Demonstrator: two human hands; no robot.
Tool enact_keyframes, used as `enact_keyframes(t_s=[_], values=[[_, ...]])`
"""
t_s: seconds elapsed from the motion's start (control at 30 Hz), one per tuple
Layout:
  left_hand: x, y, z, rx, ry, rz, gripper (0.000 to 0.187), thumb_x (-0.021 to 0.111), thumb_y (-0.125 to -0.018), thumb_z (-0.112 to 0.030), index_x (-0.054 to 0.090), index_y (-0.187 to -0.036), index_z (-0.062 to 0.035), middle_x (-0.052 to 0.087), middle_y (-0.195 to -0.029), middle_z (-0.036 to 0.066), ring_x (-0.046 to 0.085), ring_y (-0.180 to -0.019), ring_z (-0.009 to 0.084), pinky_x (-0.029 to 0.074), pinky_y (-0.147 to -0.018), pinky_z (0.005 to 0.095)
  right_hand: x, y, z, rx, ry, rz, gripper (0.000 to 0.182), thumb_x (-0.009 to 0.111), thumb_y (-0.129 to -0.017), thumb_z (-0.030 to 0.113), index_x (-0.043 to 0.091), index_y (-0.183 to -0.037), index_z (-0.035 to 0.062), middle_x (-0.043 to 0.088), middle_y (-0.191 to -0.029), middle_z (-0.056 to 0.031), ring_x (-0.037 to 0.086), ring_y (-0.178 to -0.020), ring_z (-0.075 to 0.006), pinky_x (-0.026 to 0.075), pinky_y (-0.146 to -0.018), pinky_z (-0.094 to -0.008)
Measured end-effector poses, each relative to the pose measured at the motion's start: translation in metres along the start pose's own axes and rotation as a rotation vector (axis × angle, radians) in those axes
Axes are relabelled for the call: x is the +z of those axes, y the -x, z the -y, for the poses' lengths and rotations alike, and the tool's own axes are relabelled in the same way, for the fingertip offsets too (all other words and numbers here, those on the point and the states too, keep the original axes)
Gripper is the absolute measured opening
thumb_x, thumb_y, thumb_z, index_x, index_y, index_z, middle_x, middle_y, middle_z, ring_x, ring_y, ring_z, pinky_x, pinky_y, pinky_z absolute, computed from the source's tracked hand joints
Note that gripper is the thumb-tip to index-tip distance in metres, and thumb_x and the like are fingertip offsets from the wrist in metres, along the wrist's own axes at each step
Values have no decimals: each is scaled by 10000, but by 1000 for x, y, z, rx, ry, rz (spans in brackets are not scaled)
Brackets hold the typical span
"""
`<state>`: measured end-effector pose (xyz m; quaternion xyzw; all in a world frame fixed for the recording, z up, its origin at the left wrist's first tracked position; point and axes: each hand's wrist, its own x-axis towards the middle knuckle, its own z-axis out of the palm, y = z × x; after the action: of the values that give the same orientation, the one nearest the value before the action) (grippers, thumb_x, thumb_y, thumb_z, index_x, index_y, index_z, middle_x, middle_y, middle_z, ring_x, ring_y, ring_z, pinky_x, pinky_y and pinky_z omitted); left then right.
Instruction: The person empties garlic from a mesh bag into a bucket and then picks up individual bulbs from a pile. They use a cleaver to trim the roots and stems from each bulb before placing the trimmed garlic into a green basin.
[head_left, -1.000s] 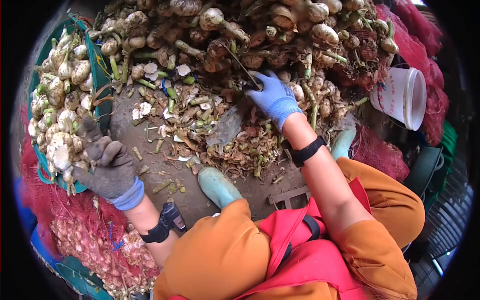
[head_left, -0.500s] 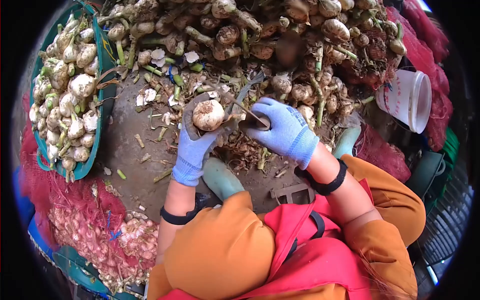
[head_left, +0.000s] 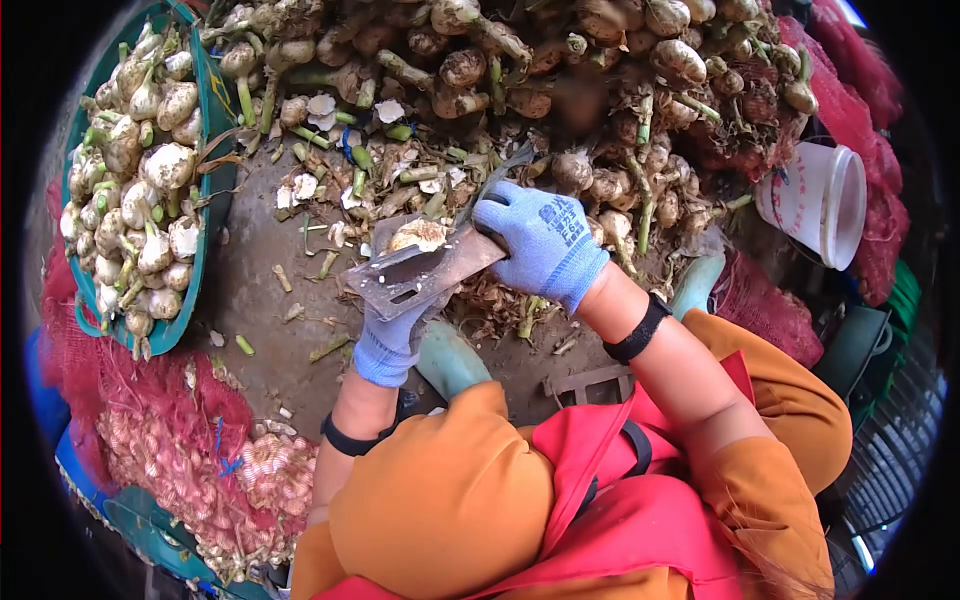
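A worker in an orange top and red apron (head_left: 600, 500) squats over a dirt floor, trimming garlic. The left hand (head_left: 392, 330), in a soiled blue knit glove, is closed around a pale, papery garlic bulb (head_left: 418, 235), held just above the ground in front of the knees. The right hand (head_left: 543, 240), in a cleaner blue glove, is clenched on the handle of a broad, rust-brown metal cleaver (head_left: 420, 277), whose flat blade lies across the bulb, touching it and covering its lower half.

Two pale green rubber boots (head_left: 448, 362) flank the hands. Under them lies a litter of cut green stalks, roots and dry skins (head_left: 380, 190). To the left, a green plastic basin (head_left: 205, 200) is heaped with trimmed white bulbs, and red mesh sacks (head_left: 190, 460) of garlic lie just below it. Beyond the hands rises a large pile of untrimmed, stalked garlic (head_left: 520, 60); a white plastic bucket (head_left: 815, 200) lies tipped on its side at the right.

Judged from the full basin and the scraps, much has been trimmed, yet the far pile suggests a good deal remains. The cleaver hides where its edge meets the bulb, the left fingers are mostly concealed, and the lens edge cuts off the pile and sacks.
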<state>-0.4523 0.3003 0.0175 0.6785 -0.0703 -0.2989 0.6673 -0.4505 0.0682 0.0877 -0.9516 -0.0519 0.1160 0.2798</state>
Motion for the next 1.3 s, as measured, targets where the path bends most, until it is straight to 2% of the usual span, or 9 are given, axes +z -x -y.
enact_keyframes(t_s=[0.17, 0.37, 0.47, 0.5, 0.57, 0.77, 1.1, 1.2, 1.3], values=[[19, -3, -81, -131, 443, 41, 575, 765, -680, -87, 507, -1192, -52, 589, -1093, 91, 584, -951, 171, 486, -848, 320, 14, -21, -30, 427, -113, 128, 235, 602, -735, 222, 660, -929, 103, 656, -877, -149, 646, -854, -315, 515, -734, -419], [24, -39, -48, 365, -412, -57, 913, 839, -654, -246, 343, -1400, -70, 430, -1342, 147, 464, -1204, 224, 436, -983, 355, 33, -14, -21, 449, -1195, 53, 292, 640, -787, 293, 638, -882, 17, 605, -702, -47, 525, -659, -83, 462, -625, -291], [19, -30, -41, -43, 516, -34, 608, 709, -781, -120, 434, -1313, -16, 542, -1201, 122, 540, -1102, 180, 461, -935, 320, -5, -14, 4, 115, -641, -86, 234, 647, -748, 259, 623, -848, 49, 609, -768, -116, 612, -759, -285, 489, -687, -375], [4, -20, -46, -41, -187, 79, 494, 648, -840, -122, 453, -1282, -20, 600, -1082, 96, 584, -1009, 154, 495, -870, 302, -17, -13, 7, 19, -368, -45, 225, 639, -729, 253, 628, -852, 65, 602, -854, -151, 594, -858, -369, 497, -723, -418], [3, -26, -48, -168, 122, -134, 483, 661, -846, -183, 462, -1263, -41, 620, -1018, 96, 608, -933, 174, 519, -809, 301, -8, -13, -24, 180, -100, 126, 251, 621, -743, 272, 651, -903, 82, 611, -943, -146, 610, -891, -355, 505, -754, -422], [-92, -31, -124, 261, 1403, 356, 738, 630, -863, -399, 300, -1444, -86, 422, -1367, 205, 515, -1071, 242, 480, -858, 359, -51, 29, -70, 460, 67, 140, 273, 653, -745, 251, 644, -942, 63, 560, -1200, -156, 583, -993, -371, 478, -842, -424], [47, -44, -9, -307, 569, 132, 603, 685, -833, -111, 383, -1349, -27, 522, -1227, 116, 565, -1080, 215, 489, -892, 303, -29, -6, -93, 314, 148, 227, 292, 629, -782, 289, 668, -1008, 108, 672, -912, -142, 650, -817, -305, 511, -757, -394], [52, -44, -22, 6, -6, 83, 825, 756, -739, -29, 289, -1418, -39, 368, -1393, 114, 429, -1241, 198, 447, -968, 318, -40, -1, -45, 474, -849, 121, 314, 679, -792, 304, 653, -939, 27, 605, -695, -16, 529, -636, -63, 449, -577, -237], [42, -36, -44, -205, 520, 29, 750, 757, -715, 18, 379, -1360, -39, 502, -1277, 100, 514, -1161, 194, 485, -950, 343, -36, 4, -2, 562, -979, 199, 336, 680, -806, 342, 658, -951, 39, 604, -695, -18, 514, -626, -62, 448, -571, -249]])
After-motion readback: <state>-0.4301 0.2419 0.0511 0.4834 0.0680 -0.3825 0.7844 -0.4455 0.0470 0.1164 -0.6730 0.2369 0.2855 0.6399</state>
